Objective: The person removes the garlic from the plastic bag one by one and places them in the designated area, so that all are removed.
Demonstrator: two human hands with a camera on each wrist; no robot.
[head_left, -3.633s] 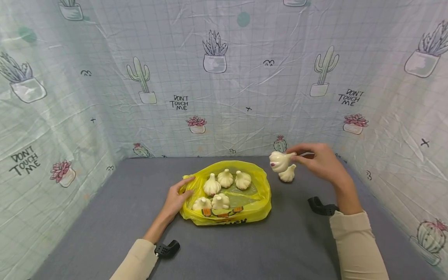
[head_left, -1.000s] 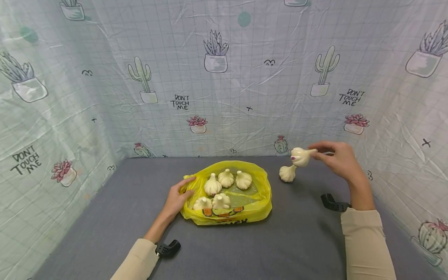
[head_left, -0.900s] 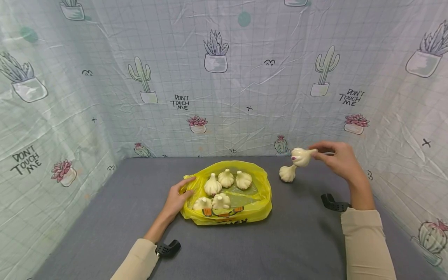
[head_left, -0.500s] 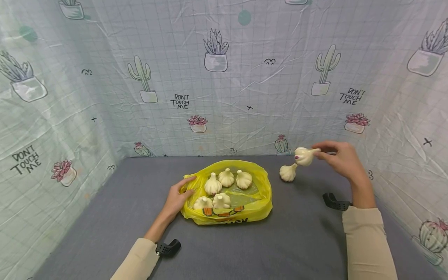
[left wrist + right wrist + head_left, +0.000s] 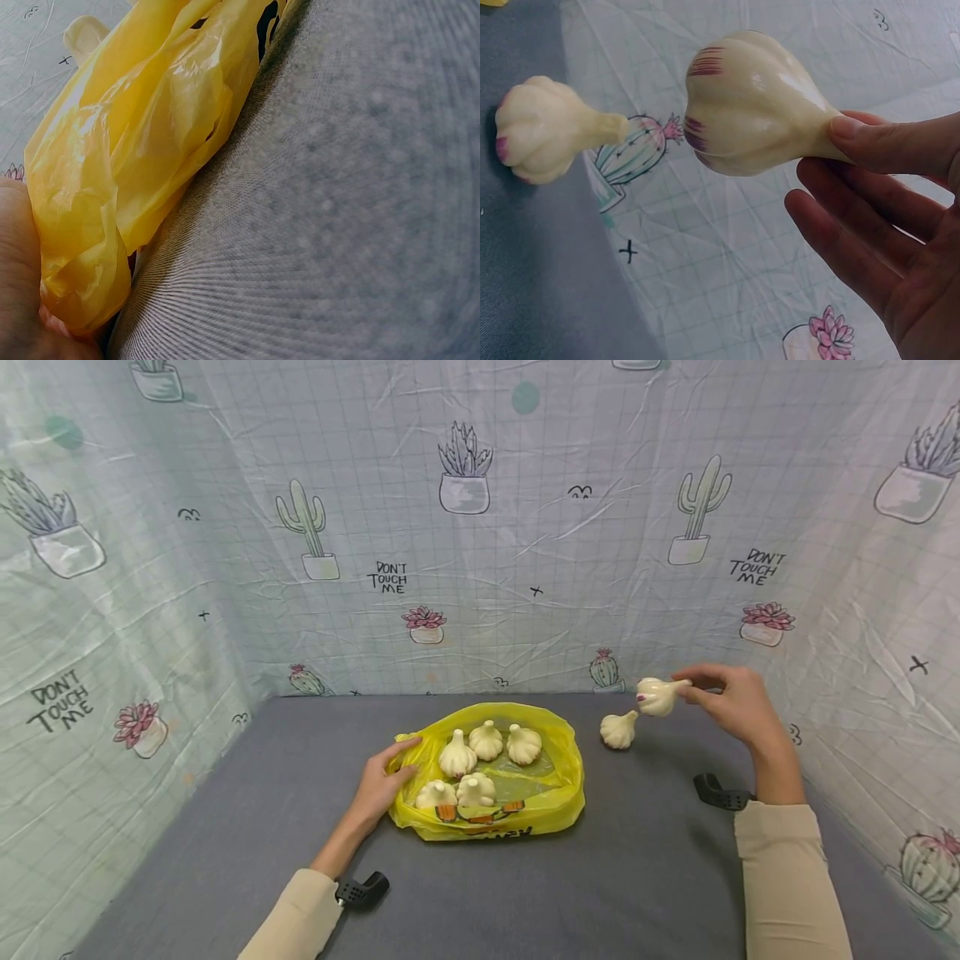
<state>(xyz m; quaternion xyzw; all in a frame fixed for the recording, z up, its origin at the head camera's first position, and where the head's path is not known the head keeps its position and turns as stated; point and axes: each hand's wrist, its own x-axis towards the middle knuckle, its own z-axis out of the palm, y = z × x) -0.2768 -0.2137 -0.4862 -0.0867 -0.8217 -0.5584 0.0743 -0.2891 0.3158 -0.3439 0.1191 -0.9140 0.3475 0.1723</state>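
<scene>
Between thumb and fingertips, my right hand [image 5: 723, 702] pinches a garlic bulb [image 5: 657, 697] by its neck, raised above the table. The right wrist view shows this cream bulb [image 5: 754, 105] with purple streaks at its base. Just left of it and lower, a second garlic bulb [image 5: 618, 730] stands on the table. My left hand [image 5: 378, 783] holds the left edge of a yellow plastic bag [image 5: 566, 810], its thumb against the plastic; the fingers are partly hidden. Several garlic bulbs [image 5: 486, 741] lie inside the opened bag. Close up, the left wrist view has the crinkled bag [image 5: 157, 142].
A grey cloth [image 5: 510, 893] covers the table. Behind and at both sides hangs a pale curtain [image 5: 360, 510] printed with cactus pots. Each wrist carries a black camera mount [image 5: 362, 891].
My right hand has moved right with the garlic bulb, from above the standing bulb to its right side. My left hand and the bag have stayed in place.
</scene>
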